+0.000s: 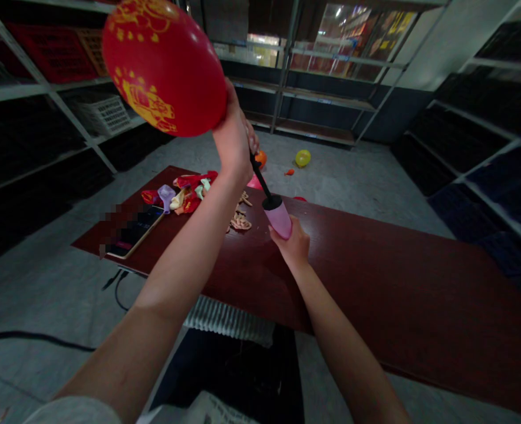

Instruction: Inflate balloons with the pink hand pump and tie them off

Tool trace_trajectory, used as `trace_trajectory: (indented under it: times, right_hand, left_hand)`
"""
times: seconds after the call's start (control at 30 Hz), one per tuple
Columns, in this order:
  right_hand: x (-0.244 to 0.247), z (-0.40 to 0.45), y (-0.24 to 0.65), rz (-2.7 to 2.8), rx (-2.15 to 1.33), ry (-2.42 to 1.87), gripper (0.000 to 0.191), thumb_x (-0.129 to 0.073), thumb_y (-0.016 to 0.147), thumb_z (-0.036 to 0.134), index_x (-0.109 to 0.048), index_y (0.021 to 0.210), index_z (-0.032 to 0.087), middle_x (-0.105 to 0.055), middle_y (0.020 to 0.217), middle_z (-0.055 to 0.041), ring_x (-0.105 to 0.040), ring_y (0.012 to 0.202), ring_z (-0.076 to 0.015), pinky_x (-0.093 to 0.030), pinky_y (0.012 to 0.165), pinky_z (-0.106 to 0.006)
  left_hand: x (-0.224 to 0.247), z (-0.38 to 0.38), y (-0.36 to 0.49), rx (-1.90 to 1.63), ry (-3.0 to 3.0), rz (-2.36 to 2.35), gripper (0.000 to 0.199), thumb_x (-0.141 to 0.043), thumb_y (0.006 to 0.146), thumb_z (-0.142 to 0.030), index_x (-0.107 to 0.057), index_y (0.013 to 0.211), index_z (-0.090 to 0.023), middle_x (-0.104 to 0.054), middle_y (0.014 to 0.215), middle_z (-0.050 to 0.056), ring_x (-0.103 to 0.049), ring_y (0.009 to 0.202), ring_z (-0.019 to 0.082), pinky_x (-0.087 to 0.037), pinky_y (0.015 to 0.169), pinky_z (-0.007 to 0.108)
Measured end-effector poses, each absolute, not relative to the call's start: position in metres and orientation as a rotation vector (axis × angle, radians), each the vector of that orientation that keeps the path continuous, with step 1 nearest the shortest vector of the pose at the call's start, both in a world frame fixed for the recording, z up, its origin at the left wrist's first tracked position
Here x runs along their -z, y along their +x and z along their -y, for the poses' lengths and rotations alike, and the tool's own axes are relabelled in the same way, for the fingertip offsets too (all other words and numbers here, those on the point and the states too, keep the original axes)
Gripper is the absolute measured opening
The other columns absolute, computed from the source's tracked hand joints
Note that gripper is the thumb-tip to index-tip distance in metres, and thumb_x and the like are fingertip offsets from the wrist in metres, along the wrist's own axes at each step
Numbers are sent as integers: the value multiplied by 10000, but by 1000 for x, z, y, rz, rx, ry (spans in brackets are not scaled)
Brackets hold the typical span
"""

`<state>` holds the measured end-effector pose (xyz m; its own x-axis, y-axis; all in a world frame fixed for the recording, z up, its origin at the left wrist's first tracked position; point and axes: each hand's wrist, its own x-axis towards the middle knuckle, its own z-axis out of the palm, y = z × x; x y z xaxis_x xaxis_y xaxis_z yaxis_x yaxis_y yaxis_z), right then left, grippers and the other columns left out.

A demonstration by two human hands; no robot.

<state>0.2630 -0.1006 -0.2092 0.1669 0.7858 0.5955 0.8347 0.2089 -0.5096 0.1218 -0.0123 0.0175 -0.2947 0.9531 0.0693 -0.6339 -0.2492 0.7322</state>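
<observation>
A large red balloon [167, 70] with yellow printed figures swells at the upper left. My left hand [236, 135] is closed at its neck, by the top end of a hand pump; the fingers mostly hide the neck and nozzle. The pump's black rod slants down into its pink barrel [279, 219]. Around the lower part of that barrel my right hand [296, 244] is wrapped. On the dark red table left of the pump lie uninflated balloons [185, 194] in several colours and a small heap of tan, stringy pieces [241, 221], partly behind my left forearm.
A phone [137, 232] rests near the left end of the table [375, 277]. On the floor beyond are a yellow balloon [303, 158], an orange balloon [261, 158] and a small limp orange one [289, 172]. Metal shelves [326, 100] with crates stand around; a black cable [35, 337] crosses the floor.
</observation>
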Motion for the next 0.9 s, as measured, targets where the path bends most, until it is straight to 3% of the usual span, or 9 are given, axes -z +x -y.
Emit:
trace_trajectory:
  times: [0.17,0.33,0.57,0.9]
  right_hand:
    - [209,99,265,1540,36,-1621,497,-619,848,614,-643,1150,220,-782,944,-87,-741,781,-275,-521,662,-344]
    - [208,98,264,1565,64,-1652,498,-662,829,607,-671,1147,224,-790,965,-74,-745,792,-268,-500,645,-318]
    - [203,99,257,1768,120,-1623,517,-751,807,531,-687,1207,209,-794,1041,-76,-752,873,-250,-509,686,-303]
    - [203,106,253,1965,223,-1548,494,-733,826,545,-697,1182,205,-791,1042,-71,-744,869,-226,-484,705,-293]
  left_hand:
    - [29,13,166,-1733,736,-716,634,-548,1024,-598,-263,595,-228,-220,422,-63,-226,311,90,-198,340,259]
    - [63,13,166,-1632,641,-757,619,-432,1078,-569,-258,595,-224,-223,404,-71,-216,299,87,-171,372,261]
    - [82,11,113,-1697,491,-738,564,-276,1145,-498,-223,654,-225,-197,437,-77,-193,355,79,-145,478,296]
    - [82,19,36,-1802,412,-715,581,-223,1114,-605,-165,685,-218,-138,524,-49,-155,443,115,-141,531,329]
